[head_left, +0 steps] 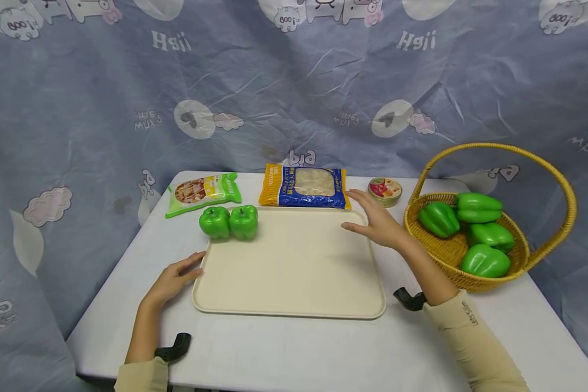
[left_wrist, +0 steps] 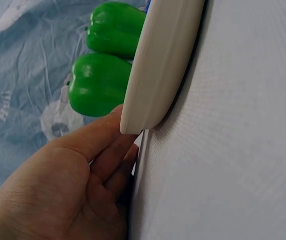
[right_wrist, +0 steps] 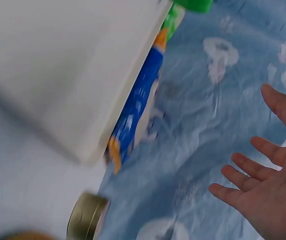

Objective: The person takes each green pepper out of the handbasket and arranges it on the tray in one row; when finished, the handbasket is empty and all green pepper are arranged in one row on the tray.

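A cream tray (head_left: 294,267) lies on the white table, with two green bell peppers (head_left: 244,222) side by side at its far left corner. My left hand (head_left: 169,279) rests its fingertips at the tray's left rim, fingers loosely extended. In the left wrist view, this hand (left_wrist: 57,185) partly passes behind the tray's edge, just below the peppers (left_wrist: 102,85). Over the tray's far right part hovers my right hand (head_left: 379,220), its fingers spread and holding nothing. Seen from the right wrist, that hand (right_wrist: 278,187) has its palm bare and fingers apart.
Right of the tray stands a wicker basket (head_left: 463,280) with a tall handle and several green bell peppers inside. Along the back lie a green snack bag (head_left: 206,193), a blue and yellow food packet (head_left: 313,182) and a round tin (head_left: 385,190). A patterned curtain (head_left: 294,81) hangs behind.
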{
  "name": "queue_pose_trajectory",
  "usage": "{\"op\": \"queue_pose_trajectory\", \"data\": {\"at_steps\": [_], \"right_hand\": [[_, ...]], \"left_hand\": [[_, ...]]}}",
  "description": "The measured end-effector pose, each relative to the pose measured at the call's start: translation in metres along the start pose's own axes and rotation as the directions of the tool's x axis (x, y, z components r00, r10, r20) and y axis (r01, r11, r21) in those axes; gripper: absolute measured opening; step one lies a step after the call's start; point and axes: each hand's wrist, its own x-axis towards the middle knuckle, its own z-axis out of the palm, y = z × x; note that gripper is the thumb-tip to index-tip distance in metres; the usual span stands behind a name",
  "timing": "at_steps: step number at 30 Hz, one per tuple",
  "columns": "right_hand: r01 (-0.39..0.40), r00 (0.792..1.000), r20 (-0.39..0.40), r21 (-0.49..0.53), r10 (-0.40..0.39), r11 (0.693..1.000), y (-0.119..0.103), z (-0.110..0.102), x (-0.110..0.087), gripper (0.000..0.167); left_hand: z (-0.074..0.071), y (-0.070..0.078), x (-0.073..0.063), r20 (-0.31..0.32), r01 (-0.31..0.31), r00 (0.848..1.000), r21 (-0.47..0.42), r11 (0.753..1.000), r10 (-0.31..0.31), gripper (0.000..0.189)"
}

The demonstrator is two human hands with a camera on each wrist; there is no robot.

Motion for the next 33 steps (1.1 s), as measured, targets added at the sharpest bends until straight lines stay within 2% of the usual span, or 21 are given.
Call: {"op": "queue_pose_trajectory", "data": {"at_steps": [6,9,13,16,22,24,30,33], "right_hand": [[-0.15,0.988,-0.038,-0.077,0.147,0.986,0.046,-0.056,-0.034,0.072],[-0.188,0.982,-0.057,-0.132,0.182,0.973,0.067,-0.088,-0.05,0.067],[-0.24,0.97,-0.077,-0.158,0.23,0.958,0.092,-0.124,-0.064,0.065],[-0.302,0.953,-0.068,-0.164,0.295,0.939,0.111,-0.142,-0.07,0.066],[-0.391,0.919,-0.006,-0.144,0.394,0.909,0.148,-0.154,-0.07,0.074],[-0.402,0.914,0.006,-0.123,0.406,0.907,0.159,-0.154,-0.069,0.078],[-0.389,0.92,0.017,-0.107,0.392,0.915,0.185,-0.151,-0.07,0.091],[-0.372,0.924,0.043,-0.129,0.381,0.919,0.194,-0.149,-0.071,0.096]], "left_hand": [[0.0,0.0,0.0,0.007,0.008,1.0,-0.003,1.0,-0.007,0.054],[0.0,0.0,0.0,0.006,0.01,1.0,-0.006,1.0,-0.01,0.054],[-0.001,0.0,-0.001,0.003,0.012,1.0,-0.009,1.0,-0.012,0.056],[-0.001,-0.001,0.0,0.002,0.01,1.0,-0.01,1.0,-0.01,0.056],[-0.001,-0.002,0.0,0.001,-0.002,1.0,-0.011,1.0,0.002,0.055],[-0.001,-0.002,0.0,-0.002,-0.003,1.0,-0.008,1.0,0.003,0.055],[-0.001,-0.001,0.001,-0.003,0.005,1.0,0.003,1.0,-0.005,0.054],[-0.001,0.006,-0.001,0.0,0.002,1.0,-0.009,1.0,-0.002,0.052]]}}
